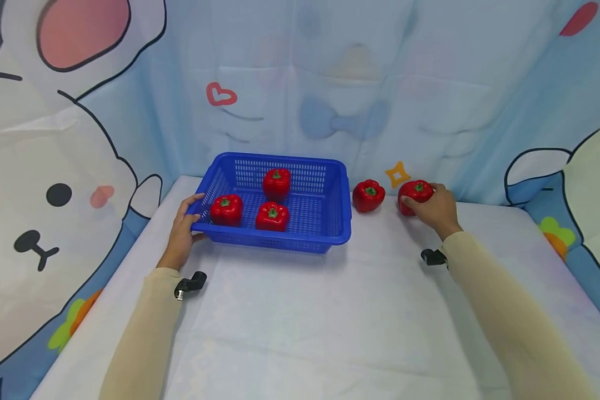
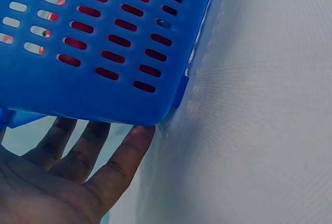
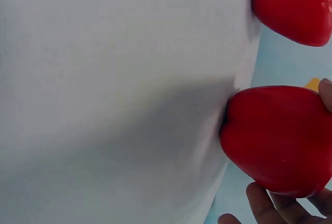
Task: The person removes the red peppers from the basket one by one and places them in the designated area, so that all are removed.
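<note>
A blue plastic basket [image 1: 272, 240] with slotted walls stands on the table, holding red bell peppers [image 1: 277, 185]. My left hand [image 1: 179, 233] holds its left rim near the front corner. In the left wrist view, several fingers [image 2: 118, 175] touch the outside wall; the thumb is not clearly seen there. At the right, my right hand [image 1: 439, 210] grips a red bell pepper [image 3: 282, 138] between thumb and fingers, near the table's back edge. Another bell pepper [image 1: 368, 195] stands between the basket and that hand.
A white cloth covers the table [image 1: 300, 322]. Behind it hangs a light blue curtain [image 1: 260, 128] with cartoon prints, which also runs down both sides. Each wrist carries a small black camera [image 1: 192, 282].
</note>
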`<state>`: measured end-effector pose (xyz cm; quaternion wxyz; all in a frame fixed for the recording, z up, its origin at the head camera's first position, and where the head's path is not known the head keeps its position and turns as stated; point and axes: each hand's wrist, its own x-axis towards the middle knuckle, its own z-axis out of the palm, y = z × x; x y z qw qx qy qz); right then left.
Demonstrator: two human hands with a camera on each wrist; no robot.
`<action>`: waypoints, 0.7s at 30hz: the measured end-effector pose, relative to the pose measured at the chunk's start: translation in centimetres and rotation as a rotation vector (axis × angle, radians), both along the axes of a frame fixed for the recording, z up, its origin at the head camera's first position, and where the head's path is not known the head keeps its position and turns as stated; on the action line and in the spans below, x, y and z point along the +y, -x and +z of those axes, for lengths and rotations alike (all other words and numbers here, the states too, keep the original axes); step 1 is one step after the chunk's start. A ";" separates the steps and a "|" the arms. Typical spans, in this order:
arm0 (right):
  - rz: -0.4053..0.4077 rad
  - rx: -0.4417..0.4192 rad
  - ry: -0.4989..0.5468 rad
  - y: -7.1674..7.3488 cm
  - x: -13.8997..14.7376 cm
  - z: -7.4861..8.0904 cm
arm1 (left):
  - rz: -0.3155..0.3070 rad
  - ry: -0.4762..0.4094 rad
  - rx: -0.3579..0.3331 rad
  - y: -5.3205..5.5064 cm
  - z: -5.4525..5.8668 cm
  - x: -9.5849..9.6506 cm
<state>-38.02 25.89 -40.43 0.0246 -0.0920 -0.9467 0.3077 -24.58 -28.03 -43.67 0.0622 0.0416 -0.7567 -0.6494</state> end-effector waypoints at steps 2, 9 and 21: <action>-0.007 -0.012 -0.004 0.0 0.0 -0.1 | -0.002 0.000 0.000 0.0 -0.1 0.0; -0.027 0.112 -0.074 -0.8 -1.1 0.8 | -0.004 -0.001 0.008 0.1 -0.2 -0.1; 0.548 0.145 0.016 -8.8 -16.7 5.5 | 0.002 0.017 -0.011 0.1 0.1 0.0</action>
